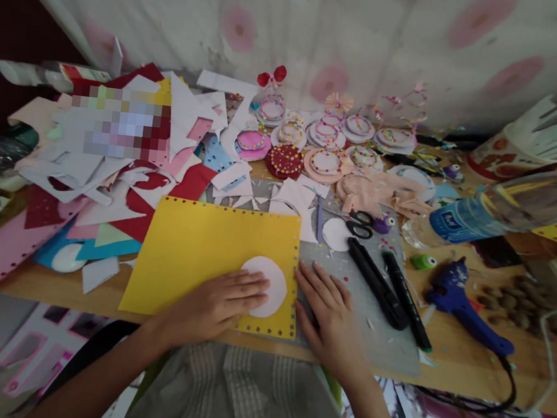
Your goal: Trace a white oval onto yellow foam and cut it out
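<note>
A yellow paper sheet (194,240) with star-shaped marks along its edges lies at the table's front. On its right part rests a white paper circle (276,282). My left hand (222,300) lies flat over the circle's left side, fingers stretched out. Beside the sheet's right edge, my right hand (325,301) is spread on the grey cutting mat (368,347), fingertips close to that edge. Near it on the mat are a second white circle (336,234), black-handled scissors (359,226), a black utility knife (375,280) and a black marker with a green end (406,301).
Coloured paper scraps (123,198) pile up at the left. Several small beaded paper hats (327,134) stand along the back. On the right are a plastic bottle (489,209), a blue glue gun (467,314) with a cable, and a paper bucket (501,154) holding white strips.
</note>
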Demonstrator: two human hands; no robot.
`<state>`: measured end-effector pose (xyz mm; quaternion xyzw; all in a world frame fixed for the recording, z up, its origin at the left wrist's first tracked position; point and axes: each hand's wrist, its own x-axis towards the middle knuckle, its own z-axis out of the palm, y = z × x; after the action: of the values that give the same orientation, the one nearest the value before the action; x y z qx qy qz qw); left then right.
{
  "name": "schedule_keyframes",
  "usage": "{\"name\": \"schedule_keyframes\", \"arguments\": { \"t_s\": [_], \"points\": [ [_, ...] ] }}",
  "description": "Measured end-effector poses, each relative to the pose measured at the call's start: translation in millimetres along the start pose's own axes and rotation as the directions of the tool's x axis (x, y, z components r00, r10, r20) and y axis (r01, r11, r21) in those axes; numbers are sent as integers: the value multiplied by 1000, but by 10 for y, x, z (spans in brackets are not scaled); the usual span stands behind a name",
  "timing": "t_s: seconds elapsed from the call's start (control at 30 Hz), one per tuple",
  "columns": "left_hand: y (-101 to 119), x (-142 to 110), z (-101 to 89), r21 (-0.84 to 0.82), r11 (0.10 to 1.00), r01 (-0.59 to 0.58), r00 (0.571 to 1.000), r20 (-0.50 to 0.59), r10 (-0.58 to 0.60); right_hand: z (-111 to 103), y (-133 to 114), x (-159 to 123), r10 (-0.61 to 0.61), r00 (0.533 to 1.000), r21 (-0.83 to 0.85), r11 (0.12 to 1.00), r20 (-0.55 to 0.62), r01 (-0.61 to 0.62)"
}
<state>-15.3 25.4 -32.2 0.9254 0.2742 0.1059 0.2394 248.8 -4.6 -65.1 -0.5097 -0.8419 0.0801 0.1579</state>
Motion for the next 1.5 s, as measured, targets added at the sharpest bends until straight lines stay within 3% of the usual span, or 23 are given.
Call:
{"name": "schedule_keyframes", "arguments": {
  "t_s": [0.23, 0.4, 0.47, 0.53, 0.6, 0.7, 0.87, 1.0, 1.13, 1.2, 1.27, 1.37, 1.5],
  "points": [
    [-32, -5, 52, -32, 999, 14, 1000, -24, -15, 17, 3, 10, 6, 1000, 19, 1000, -6, -6],
    [161, 64, 12, 22, 994, 106, 992, -75, -104, -45, 26, -96, 81, 979, 175, 983, -190, -48],
    [274, 106, 22, 58, 988, 143, 986, -99, -137, -174, 94, -182, 182, 931, 202, 972, -318, -121],
    [390, 151, 73, 101, 979, 177, 979, -117, -165, -358, 220, -272, 285, 847, 152, 958, -449, -242],
    [502, 198, 165, 158, 963, 219, 970, -143, -197, -552, 397, -352, 382, 778, 51, 909, -498, -413],
    [654, 278, 344, 230, 920, 317, 945, -164, -284, -749, 700, -428, 482, 774, -95, 822, -410, -562],
    [851, 440, 539, 234, 860, 454, 890, -165, -425, -717, 1073, -400, 519, 825, -110, 828, -224, -550],
    [920, 564, 518, 258, 823, 506, 862, -181, -474, -588, 1215, -281, 572, 809, -102, 804, -136, -586],
    [919, 660, 420, 349, 808, 475, 880, -158, -449, -621, 1228, -160, 572, 818, -126, 809, -56, -574],
    [899, 695, 365, 388, 809, 443, 896, -149, -419, -727, 1177, -120, 569, 818, -107, 811, -88, -576],
    [864, 722, 307, 393, 817, 422, 906, -145, -398, -868, 1085, -98, 577, 795, -26, 806, -186, -591],
    [788, 746, 196, 336, 830, 445, 895, -152, -418, -1062, 860, -93, 590, 757, 293, 804, -282, -517],
    [719, 698, -23, 139, 855, 499, 858, -217, -466, -1119, 393, -95, 557, 811, 700, 651, -178, -294]
  ]
}}
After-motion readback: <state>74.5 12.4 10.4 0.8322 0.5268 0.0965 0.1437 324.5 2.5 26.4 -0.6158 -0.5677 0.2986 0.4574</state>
